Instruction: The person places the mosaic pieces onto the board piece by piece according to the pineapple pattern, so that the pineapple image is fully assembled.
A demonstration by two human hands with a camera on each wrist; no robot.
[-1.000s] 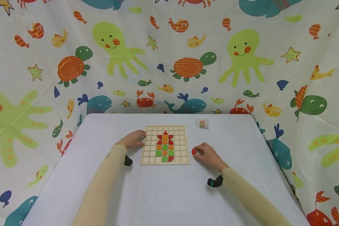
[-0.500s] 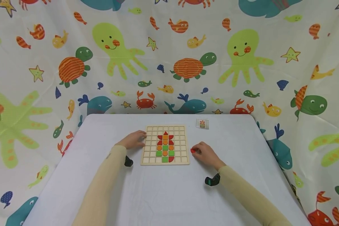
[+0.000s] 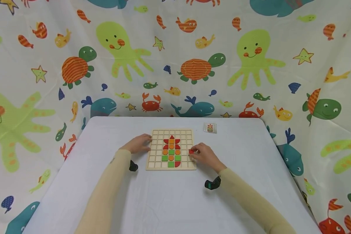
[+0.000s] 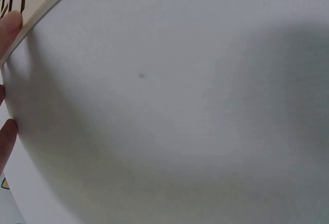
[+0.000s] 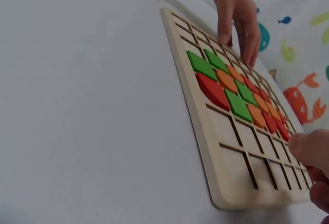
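A light wooden grid board (image 3: pixel 171 168) lies on the table with coloured pieces set in its cells. Green squares, orange discs, rounded red pieces and a red triangle (image 3: pixel 171 137) form a figure in the middle columns. My left hand (image 3: pixel 137 145) rests at the board's left side, its thumb (image 4: pixel 10 26) on the rim in the left wrist view. Between thumb and fingertips my right hand (image 3: pixel 206 156) pinches a red piece (image 3: pixel 191 151) over the board's right edge. The fingers hide most of that piece's shape.
A small card (image 3: pixel 210 127) with a gridded picture of a similar figure lies at the back right of the white table (image 3: pixel 169 208). Black wrist cameras hang below both sleeves. Behind the table hangs a curtain (image 3: pixel 163 58) printed with sea animals.
My right hand has moved left and slightly away from me with the red piece, from beside the board to over its right edge. The left hand has stayed in place.
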